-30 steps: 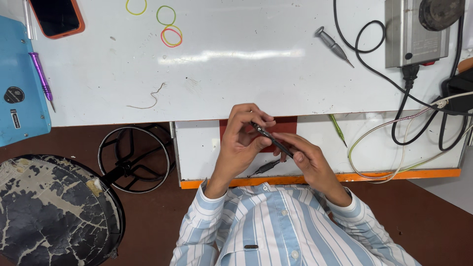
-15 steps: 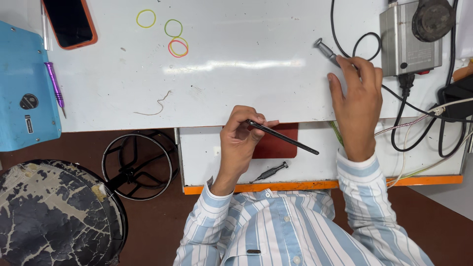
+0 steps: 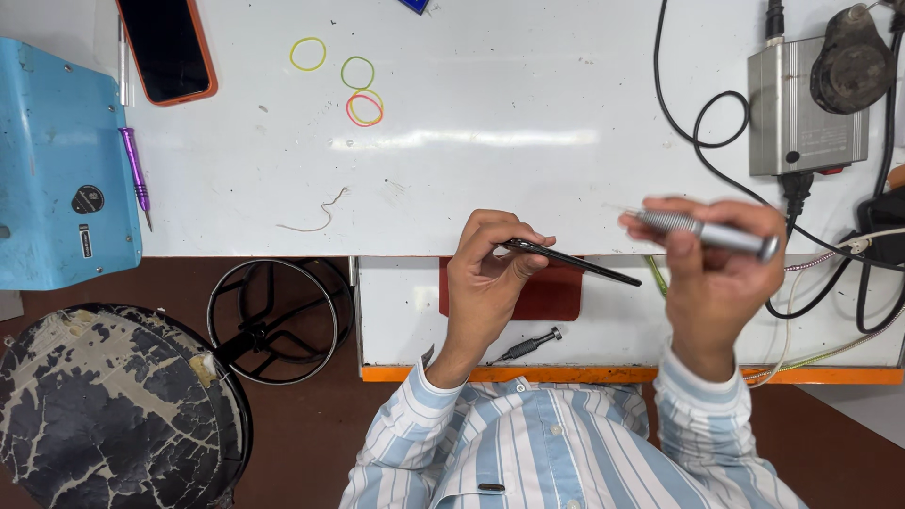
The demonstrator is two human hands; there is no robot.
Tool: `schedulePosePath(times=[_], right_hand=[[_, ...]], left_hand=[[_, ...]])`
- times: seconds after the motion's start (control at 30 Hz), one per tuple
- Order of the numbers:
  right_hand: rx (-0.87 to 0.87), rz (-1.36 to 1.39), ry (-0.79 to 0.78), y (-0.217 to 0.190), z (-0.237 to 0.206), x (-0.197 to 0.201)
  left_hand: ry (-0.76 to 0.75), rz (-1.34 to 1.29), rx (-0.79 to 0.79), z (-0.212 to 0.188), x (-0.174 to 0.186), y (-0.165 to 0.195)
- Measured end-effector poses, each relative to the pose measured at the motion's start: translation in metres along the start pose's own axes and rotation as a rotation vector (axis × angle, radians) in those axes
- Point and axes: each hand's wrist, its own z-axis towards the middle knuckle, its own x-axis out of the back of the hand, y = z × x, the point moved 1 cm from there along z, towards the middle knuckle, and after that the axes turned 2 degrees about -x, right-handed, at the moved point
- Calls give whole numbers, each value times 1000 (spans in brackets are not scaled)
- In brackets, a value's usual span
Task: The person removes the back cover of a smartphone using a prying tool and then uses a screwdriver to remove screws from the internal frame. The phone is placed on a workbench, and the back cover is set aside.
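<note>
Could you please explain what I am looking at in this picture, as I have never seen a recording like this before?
There is no machine here: a camera worn on a person's head looks straight down at their own two bare hands over a white worktable. The left hand pinches a thin, flat black device edge-on. The right hand holds a silver metal screwdriver with a knurled handle in its grip. On the table lie an orange-cased phone, several coloured rubber bands, a purple pen beside a blue box, and a silver metal box with black cables. A second small dark screwdriver lies near a dark red pad.
</note>
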Motion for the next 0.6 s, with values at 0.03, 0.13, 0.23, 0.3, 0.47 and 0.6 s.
schedulePosePath(times=[0.03, 0.13, 0.23, 0.3, 0.47, 0.6], right_hand=[[44, 30, -3, -3, -11, -4], [313, -158, -85, 2, -37, -25], [434, -289, -175, 7, -45, -33], [413, -309, -174, 9, -46, -34], [380, -296, -173, 12, -46, -35], [366, -266, -179, 13, -45, -35]], left_hand=[[2, 28, -9, 0, -1, 1], [15, 73, -28, 2, -3, 1], [31, 66, -29, 2, -4, 1], [37, 109, -32, 3, -4, 1], [27, 69, -13, 2, -5, 1], [30, 83, -16, 2, -4, 2]])
